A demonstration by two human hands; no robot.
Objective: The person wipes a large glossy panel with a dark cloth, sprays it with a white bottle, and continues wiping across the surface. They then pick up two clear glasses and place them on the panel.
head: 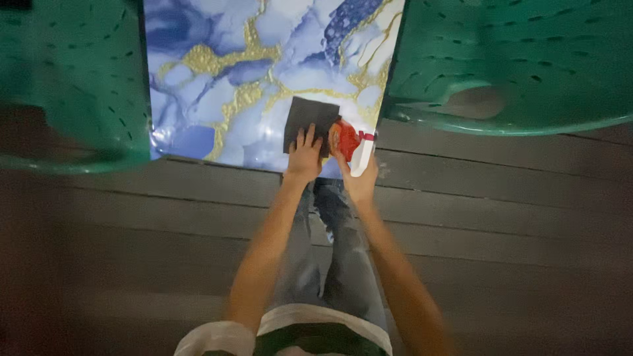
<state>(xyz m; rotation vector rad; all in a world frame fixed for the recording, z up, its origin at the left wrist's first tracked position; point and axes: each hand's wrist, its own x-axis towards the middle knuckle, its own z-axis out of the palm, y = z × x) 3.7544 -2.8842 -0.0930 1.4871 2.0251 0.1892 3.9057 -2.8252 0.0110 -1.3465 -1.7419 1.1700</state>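
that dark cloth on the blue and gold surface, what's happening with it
A person leans over a blue-and-gold marbled tabletop. Their left hand lies flat on a dark square cloth near its edge. Their right hand holds a red-and-white spray bottle beside the cloth. Green plastic chairs stand on both sides.

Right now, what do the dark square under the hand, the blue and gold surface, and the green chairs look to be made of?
The dark square looks like matte cloth or a thin pad: flat, no shine; I cannot tell which. The blue and gold surface seems a glossy printed sheet with a marble pattern, its edge hanging thin. The green chairs look like moulded plastic, smooth with punched slots.
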